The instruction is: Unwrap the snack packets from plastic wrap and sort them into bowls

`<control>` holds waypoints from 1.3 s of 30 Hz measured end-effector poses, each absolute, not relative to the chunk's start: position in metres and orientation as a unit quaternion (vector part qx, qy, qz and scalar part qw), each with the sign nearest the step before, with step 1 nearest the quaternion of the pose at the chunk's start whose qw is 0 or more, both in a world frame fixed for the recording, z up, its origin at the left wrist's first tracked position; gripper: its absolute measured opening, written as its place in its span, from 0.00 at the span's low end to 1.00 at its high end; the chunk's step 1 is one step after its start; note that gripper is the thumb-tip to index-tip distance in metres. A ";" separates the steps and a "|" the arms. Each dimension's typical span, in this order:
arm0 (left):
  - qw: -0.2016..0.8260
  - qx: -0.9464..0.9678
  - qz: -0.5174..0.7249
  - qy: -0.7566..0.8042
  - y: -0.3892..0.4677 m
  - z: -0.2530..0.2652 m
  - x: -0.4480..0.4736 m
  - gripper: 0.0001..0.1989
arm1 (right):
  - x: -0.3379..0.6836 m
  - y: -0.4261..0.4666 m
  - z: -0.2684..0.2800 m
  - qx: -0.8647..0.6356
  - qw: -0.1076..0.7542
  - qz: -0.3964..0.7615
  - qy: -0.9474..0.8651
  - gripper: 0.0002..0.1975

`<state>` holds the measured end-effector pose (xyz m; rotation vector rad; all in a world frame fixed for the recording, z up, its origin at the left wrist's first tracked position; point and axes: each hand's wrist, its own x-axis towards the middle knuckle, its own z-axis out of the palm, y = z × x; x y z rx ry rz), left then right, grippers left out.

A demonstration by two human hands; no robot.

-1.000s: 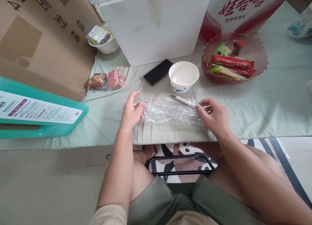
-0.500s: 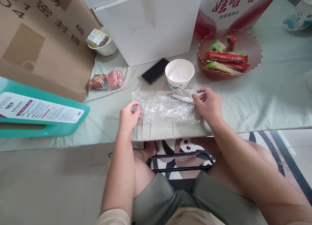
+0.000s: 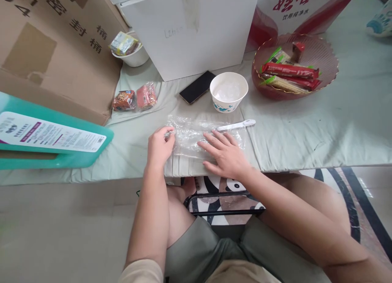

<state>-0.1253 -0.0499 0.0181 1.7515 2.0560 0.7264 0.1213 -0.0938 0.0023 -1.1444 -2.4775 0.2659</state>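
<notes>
A crinkled clear plastic bag lies flat on the cloth near the table's front edge. My left hand is at its left edge, fingers curled and closed on the plastic. Palm down, my right hand rests on the bag with its fingers spread and nothing gripped. Just beyond those fingertips, a slim white plastic utensil lies on the bag's upper right part, its rounded end sticking out past it; the other end is partly hidden. Behind stands a white paper bowl with a blue pattern and something translucent inside.
A black phone lies left of the bowl. At the right is a pink glass bowl of wrapped snacks. Two wrapped snacks, a green jug, a cardboard box and a white box stand around the left and back.
My right hand has let go of the bag's right side and moved left, flattening onto the bag. The white utensil's end now shows uncovered. My left hand stays at the left edge.
</notes>
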 end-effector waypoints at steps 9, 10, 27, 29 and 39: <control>0.016 0.634 0.321 0.703 -0.057 0.024 -0.106 0.10 | 0.119 -0.102 0.003 -0.448 0.183 0.054 -0.874 0.23; 0.033 0.661 0.307 0.683 -0.062 0.026 -0.094 0.10 | 0.120 -0.104 0.004 -0.465 0.192 0.052 -0.863 0.20; 0.229 0.777 0.138 0.570 -0.064 0.024 -0.081 0.23 | 0.164 -0.121 0.022 -0.308 0.122 0.179 -0.926 0.34; 0.223 0.773 0.232 0.546 -0.063 0.025 -0.084 0.19 | 0.157 -0.121 0.011 -0.330 0.126 0.147 -0.924 0.28; 0.477 0.661 0.357 0.457 -0.087 0.063 -0.106 0.33 | 0.130 -0.104 0.018 -0.373 0.410 0.322 -0.768 0.08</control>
